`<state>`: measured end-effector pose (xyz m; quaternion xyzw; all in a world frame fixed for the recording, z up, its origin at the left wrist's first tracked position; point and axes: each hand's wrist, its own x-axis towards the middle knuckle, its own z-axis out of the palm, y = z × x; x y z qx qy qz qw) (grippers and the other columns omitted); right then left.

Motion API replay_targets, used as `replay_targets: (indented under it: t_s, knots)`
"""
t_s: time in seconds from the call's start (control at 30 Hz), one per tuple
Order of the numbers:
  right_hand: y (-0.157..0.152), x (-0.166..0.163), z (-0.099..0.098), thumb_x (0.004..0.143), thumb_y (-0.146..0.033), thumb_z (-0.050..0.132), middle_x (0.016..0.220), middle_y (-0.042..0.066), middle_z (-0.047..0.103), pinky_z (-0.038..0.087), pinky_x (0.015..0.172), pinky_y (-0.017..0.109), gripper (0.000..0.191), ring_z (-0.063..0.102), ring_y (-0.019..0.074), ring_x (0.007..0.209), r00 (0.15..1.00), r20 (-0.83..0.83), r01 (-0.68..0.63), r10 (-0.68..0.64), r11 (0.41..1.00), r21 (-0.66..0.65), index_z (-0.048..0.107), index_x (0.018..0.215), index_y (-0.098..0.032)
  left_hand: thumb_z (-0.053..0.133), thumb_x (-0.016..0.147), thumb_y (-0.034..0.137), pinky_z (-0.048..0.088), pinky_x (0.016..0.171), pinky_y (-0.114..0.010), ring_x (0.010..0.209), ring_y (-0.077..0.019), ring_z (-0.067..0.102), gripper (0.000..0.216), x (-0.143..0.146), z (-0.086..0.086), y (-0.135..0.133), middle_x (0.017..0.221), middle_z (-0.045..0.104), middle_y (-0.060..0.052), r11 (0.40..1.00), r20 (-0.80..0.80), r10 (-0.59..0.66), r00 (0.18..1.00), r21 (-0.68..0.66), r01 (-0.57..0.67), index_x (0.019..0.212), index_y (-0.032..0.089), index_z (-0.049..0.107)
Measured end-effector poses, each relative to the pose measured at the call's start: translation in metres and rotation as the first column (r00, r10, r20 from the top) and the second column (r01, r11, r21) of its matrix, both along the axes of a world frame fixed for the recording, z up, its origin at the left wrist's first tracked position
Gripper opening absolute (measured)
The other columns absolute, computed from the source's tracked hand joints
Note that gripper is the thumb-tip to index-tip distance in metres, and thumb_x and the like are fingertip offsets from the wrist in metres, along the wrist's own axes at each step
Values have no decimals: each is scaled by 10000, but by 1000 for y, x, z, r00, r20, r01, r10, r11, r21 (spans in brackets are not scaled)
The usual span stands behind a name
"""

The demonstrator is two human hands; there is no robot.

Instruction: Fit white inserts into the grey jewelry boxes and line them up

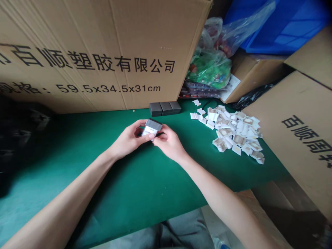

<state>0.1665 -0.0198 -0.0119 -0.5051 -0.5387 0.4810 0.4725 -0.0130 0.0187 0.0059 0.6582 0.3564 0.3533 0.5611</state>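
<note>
A small box (154, 124) is held over the worktop (129, 193) between the left hand (129, 137) and the right hand (169, 141), the fingers of both closed on its sides. With a grip mostly by fingertips, it could be dropped if pressure becomes uneven, and its white part (150, 130) could be creased by a hard-pressed thumb. The row of boxes (165, 108) just beyond could be knocked by a forward push, the white pieces (240, 129) scattered by a rightward sweep. The small box's underside is hidden; whether the worktop is touched cannot be told. The carton (103, 34) is cut off.
</note>
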Motion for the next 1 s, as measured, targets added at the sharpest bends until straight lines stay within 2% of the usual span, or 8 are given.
replay_targets:
  t_s: [0.23, 0.43, 0.63, 0.77, 1.0]
  knots:
    - [4, 0, -7, 787, -268, 711, 972, -5, 703, 594, 686, 277, 412, 673, 134, 765, 997, -64, 33, -32, 999, 29, 609, 1186, -254, 716, 884, 497, 518, 974, -367, 1123, -282, 644, 482, 0, 6, 0, 1212, 706, -84, 999, -13, -29, 1000, -16, 29, 1271, 218, 653]
    - [8, 2, -7, 800, -250, 696, 1054, 16, 721, 588, 722, 275, 471, 676, 132, 801, 992, -117, 50, -45, 998, 39, 592, 1259, -248, 758, 867, 406, 533, 986, -344, 1107, -259, 655, 363, 1, 6, -1, 1164, 703, -66, 999, 20, -38, 999, -23, 39, 1172, 222, 686]
    - [5, 4, 2, 824, -306, 712, 1061, 37, 713, 592, 763, 298, 427, 677, 159, 888, 991, -132, -22, 27, 999, 42, 629, 1239, -246, 789, 837, 362, 587, 953, -386, 1048, -249, 685, 456, 2, 5, -2, 1278, 659, -93, 994, 74, -6, 997, -106, 13, 1246, 215, 650]
    - [5, 5, 2, 826, -332, 737, 1057, 42, 712, 600, 799, 311, 414, 679, 168, 915, 988, -151, -27, 33, 999, 41, 644, 1219, -242, 808, 819, 377, 593, 950, -392, 1046, -253, 689, 463, 2, 4, -2, 1282, 658, -106, 994, 73, 5, 997, -107, 3, 1215, 198, 649]
    - [6, 6, 2, 839, -312, 728, 1011, 44, 713, 589, 770, 294, 379, 685, 167, 903, 985, -163, -48, 55, 998, 43, 666, 1199, -212, 819, 807, 402, 585, 960, -405, 1037, -254, 699, 529, 1, 1, 0, 1240, 670, -99, 997, 42, 6, 999, -71, -3, 1255, 196, 628]
